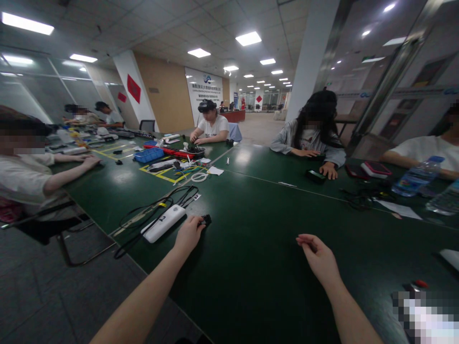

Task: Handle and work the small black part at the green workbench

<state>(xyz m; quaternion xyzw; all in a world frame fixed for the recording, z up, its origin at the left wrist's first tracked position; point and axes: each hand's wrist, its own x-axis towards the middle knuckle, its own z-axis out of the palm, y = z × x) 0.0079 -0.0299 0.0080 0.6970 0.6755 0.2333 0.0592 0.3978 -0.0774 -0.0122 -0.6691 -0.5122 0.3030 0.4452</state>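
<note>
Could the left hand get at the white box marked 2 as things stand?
Probably yes: the white box lies close beside the left hand with nothing between, though that hand, holding a small black object, may need freeing first.

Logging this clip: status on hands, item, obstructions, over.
Left hand closed on small black object. Right hand apart, nothing visible in it. White device close beside left hand.

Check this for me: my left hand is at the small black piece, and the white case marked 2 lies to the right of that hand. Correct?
Not quite. The head view shows the white case marked 2 to the left of your left hand, which is indeed at the small black piece.
</note>
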